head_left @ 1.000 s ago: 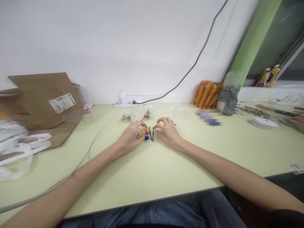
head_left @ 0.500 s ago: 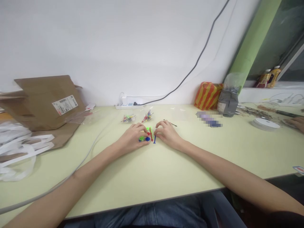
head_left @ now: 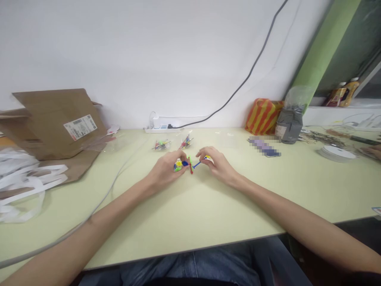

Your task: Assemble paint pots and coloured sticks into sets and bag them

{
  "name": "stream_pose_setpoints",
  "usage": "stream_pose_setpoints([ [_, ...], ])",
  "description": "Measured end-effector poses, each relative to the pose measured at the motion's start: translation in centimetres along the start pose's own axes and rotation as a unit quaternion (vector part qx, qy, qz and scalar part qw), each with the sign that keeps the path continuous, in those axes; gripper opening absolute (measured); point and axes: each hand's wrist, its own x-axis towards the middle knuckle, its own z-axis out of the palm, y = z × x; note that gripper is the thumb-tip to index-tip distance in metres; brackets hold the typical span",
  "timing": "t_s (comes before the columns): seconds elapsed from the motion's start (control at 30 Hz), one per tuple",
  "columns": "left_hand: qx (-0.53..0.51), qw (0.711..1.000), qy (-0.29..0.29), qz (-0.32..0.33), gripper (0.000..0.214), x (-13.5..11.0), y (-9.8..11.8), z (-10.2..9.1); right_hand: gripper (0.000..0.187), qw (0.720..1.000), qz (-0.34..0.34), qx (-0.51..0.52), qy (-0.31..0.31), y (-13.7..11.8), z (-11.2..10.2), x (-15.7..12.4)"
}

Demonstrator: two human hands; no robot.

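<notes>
Left hand [head_left: 167, 168] pinches the blue disc [head_left: 185, 163], right hand [head_left: 217, 163] grips the blue rod [head_left: 197, 164], hands apart, red rod [head_left: 191, 167] between them

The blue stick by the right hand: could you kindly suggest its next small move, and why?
Perhaps ease the blue stick toward the blue round piece at the left hand: the right hand seems to pinch the stick, whose free end points that way, across a visible gap.

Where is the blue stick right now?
In the head view, the blue stick is near the middle, held by the right hand, just right of the red stick.
</notes>
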Motion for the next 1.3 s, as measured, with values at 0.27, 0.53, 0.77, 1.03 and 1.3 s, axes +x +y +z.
stream_pose_setpoints([
  [0.27,-0.137,0.989,-0.003,-0.063,0.016,-0.1,0.6,0.9,0.026,0.95,0.113,0.291,-0.02,-1.3,1.3,-0.4],
  [0.53,-0.201,0.976,-0.015,-0.083,0.026,-0.3,0.7,1.2,0.039,0.919,0.16,0.361,-0.018,-2.7,2.3,-0.3],
  [0.77,-0.229,0.969,-0.032,-0.082,0.026,-0.3,1.3,1.3,0.042,0.905,0.168,0.388,-0.034,-2.9,2.2,-0.2],
  [1.03,-0.193,0.979,-0.043,-0.057,0.02,-0.4,1.5,1.0,0.043,0.921,0.187,0.341,-0.004,-2.7,2.4,-0.4],
  [1.3,-0.254,0.963,-0.027,-0.082,0.025,0.0,2.1,0.6,0.025,0.955,0.109,0.274,-0.008,-2.4,1.9,-0.6],
])
